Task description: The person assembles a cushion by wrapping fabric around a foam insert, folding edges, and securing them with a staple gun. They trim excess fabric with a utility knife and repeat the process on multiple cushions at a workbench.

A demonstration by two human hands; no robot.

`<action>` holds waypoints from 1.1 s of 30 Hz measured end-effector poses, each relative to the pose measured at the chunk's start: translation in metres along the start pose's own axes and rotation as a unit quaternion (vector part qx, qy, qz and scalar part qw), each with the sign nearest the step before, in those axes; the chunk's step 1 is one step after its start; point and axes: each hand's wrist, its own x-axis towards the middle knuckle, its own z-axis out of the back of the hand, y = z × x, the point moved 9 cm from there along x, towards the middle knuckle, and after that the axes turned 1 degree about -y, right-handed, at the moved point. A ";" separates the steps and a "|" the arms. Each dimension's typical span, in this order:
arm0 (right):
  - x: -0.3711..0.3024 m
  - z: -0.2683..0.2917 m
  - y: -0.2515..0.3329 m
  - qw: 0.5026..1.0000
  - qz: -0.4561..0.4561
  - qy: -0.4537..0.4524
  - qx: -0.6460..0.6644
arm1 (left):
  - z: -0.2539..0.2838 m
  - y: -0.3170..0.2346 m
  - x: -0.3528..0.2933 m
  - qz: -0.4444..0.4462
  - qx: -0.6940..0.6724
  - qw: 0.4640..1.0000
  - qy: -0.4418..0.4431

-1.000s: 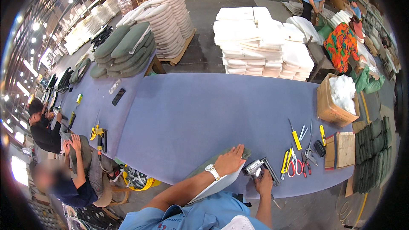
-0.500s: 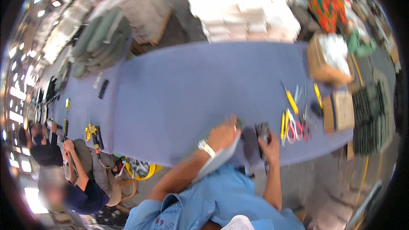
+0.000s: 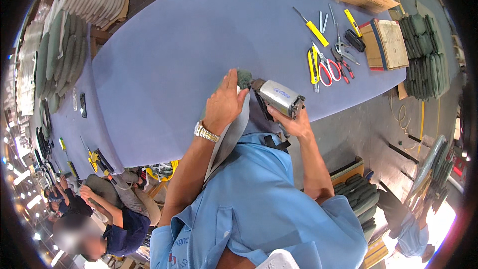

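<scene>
**Pressing the pad, holding the tool**

My left hand (image 3: 225,102) lies flat, pressing the grey pad (image 3: 230,134) at the blue table's (image 3: 164,69) near edge. My right hand (image 3: 294,122) wraps around the silver staple gun (image 3: 279,97), elbow bent low.

1 head view looks steeply down over the person's chest, close to the hands; the table (image 3: 164,65) fills the upper half.

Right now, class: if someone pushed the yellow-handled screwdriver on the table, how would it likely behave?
The yellow-handled screwdriver looks rigid, so it probably would not bend. Its rounded handle suggests it might roll sideways on the flat purple table. Being slim, it likely lifts easily.
</scene>
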 end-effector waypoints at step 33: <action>0.017 -0.002 -0.007 0.986 0.044 0.045 -0.156 | -0.005 0.001 0.004 0.035 -0.031 0.996 0.078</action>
